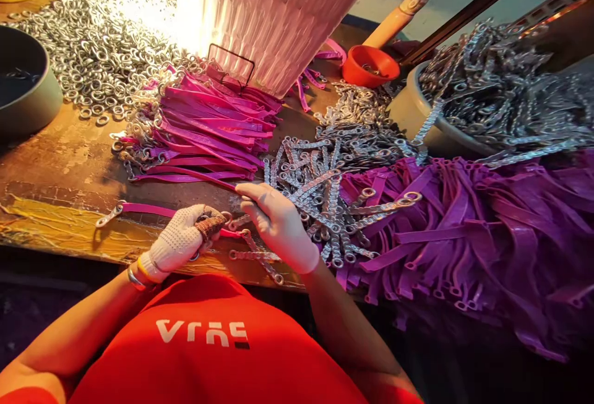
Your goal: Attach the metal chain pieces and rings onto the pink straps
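"What is nearest?"

"A red shirt with white lettering (204,333), then the wooden workbench (69,163), its front edge covered with yellow tape (41,223)."

"And the hands?"

"The left hand (185,240), in a white dotted knit glove with brown fingertips, is closed around a flat pink strap (151,209) just above that edge. A silver metal link sits at the strap's left end. More pink shows right of the fist, but I can't tell whether it's the same strap."

"The right one?"

"The right hand (281,227), in a smooth white glove, has bent fingers touching the end of another pink strap; whether they pinch it, I can't tell."

"What lies around them?"

"Right of it, silver braided metal links (325,200) lie beside a heap of purple straps (445,243). Just beyond the hands is a bundle of pink straps (218,125)."

"Farther off?"

"A beige tub (403,110) of metal links on the right, silver metal rings (106,51) on the left, a translucent ribbed sheet (264,20) between, and a red-orange bowl (369,76)."
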A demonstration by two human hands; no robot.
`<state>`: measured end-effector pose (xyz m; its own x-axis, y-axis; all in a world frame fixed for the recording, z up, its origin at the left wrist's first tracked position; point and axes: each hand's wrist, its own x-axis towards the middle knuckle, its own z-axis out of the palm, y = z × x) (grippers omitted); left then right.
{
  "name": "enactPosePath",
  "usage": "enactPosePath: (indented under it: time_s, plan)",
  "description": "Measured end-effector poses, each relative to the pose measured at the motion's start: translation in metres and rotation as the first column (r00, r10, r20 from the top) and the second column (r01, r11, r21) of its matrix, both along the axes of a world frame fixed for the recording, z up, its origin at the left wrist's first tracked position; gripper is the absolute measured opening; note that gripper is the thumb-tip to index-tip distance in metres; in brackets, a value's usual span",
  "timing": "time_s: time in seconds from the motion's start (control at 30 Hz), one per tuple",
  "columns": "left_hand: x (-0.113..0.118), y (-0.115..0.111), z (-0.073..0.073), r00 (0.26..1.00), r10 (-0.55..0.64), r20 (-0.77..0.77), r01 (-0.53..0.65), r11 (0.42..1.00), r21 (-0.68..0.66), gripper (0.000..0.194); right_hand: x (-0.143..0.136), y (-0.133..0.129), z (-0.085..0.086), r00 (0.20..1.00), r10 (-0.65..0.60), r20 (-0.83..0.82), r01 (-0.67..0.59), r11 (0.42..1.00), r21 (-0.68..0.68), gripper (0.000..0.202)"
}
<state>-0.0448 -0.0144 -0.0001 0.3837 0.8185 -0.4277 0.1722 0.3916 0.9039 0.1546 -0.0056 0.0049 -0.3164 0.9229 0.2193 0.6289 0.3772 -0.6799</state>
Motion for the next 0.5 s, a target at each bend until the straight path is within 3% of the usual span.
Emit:
enactPosePath:
  time_s: [0.13,0.23,0.3,0.37,0.43,0.5]
  plan:
    - [0.002,0.004,0.004,0.992,-0.071,-0.100,0.082,0.990,0.111,0.033,-0.004,-0.002,0.007,0.887,0.222,0.406,-0.210,0.975,-0.075,0.026]
    - [0.004,0.002,0.003,0.994,-0.102,-0.044,0.101,0.995,-0.013,0.035,-0.008,-0.012,0.005,0.824,0.230,0.517,-0.187,0.973,-0.136,0.031]
    - [0.005,0.003,0.002,0.995,-0.097,0.032,0.100,0.991,-0.089,0.036,-0.007,-0.020,0.000,0.878,0.191,0.438,-0.140,0.979,-0.147,0.033]
    - [0.007,0.009,0.001,0.994,-0.112,0.021,0.112,0.993,-0.023,0.035,-0.001,-0.026,-0.005,0.965,0.094,0.245,-0.061,0.988,-0.138,0.032]
    - [0.012,0.022,-0.001,0.984,-0.119,-0.134,0.149,0.958,0.245,0.028,0.008,-0.029,-0.011,0.994,-0.106,0.033,0.109,0.987,-0.116,0.032]
    - [0.024,0.040,-0.005,0.926,-0.094,-0.365,0.283,0.812,0.510,0.022,0.018,-0.027,-0.014,0.947,-0.309,-0.087,0.298,0.947,-0.121,0.036]
